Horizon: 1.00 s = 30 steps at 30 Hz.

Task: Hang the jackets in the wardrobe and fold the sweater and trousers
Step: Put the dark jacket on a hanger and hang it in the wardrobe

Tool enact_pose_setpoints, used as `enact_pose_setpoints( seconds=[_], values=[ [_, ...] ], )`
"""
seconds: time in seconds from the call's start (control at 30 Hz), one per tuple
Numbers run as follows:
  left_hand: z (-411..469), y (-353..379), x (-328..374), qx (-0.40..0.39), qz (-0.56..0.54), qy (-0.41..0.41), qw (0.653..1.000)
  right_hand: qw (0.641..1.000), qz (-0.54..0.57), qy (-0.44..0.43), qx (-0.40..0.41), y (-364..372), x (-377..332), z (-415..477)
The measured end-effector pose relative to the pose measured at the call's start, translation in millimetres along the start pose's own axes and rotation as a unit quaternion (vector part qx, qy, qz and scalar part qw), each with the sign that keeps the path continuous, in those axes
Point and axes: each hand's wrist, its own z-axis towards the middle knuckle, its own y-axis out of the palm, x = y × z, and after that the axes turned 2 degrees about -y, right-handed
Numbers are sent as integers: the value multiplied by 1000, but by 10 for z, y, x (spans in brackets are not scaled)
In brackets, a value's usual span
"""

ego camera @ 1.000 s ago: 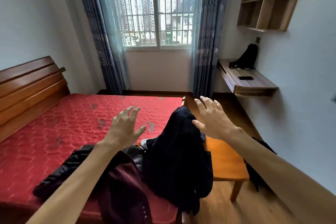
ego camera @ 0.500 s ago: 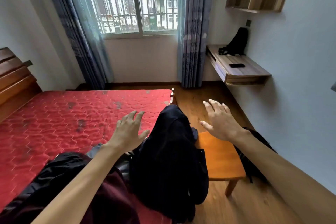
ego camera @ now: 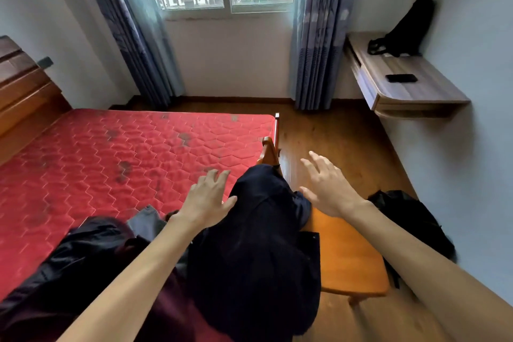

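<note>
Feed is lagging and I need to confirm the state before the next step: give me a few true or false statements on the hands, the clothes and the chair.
1. Both hands are open with fingers spread. True: the left hand and right hand grip nothing.
2. The dark navy garment is draped over the back of the orange wooden chair. True.
3. A jacket already hangs on a hanger. False: no hanger or wardrobe is in view; the black jacket lies on the red mattress.
4. The wall desk is bare. False: a phone and a black bag sit on it.
5. The right hand is above the mattress. False: it is over the chair side.
</note>
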Motion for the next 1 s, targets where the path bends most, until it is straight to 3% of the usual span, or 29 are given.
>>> enact_pose_setpoints(
  seconds=[0.23,0.47,0.67,0.77,0.83,0.93,1.0],
  values=[
    [233,255,-72,-9,-5,-42,999,995,87,-5,-55,342,-5,338],
    [223,430,-66,13,-63,-32,997,988,144,2,-48,650,-271,352],
    [311,587,-127,9,-108,-20,994,989,140,-44,-29,878,-537,399],
    [307,760,-228,-57,-105,-2,993,991,110,-58,-54,1004,-628,467],
    [310,905,-321,-120,-104,12,987,990,63,-54,-113,1120,-692,529],
    [326,1126,-412,-142,-72,27,987,980,50,-33,-188,1308,-799,604],
    [336,1250,-434,-146,-54,27,987,979,78,-6,-187,1407,-862,629]
  ],
)
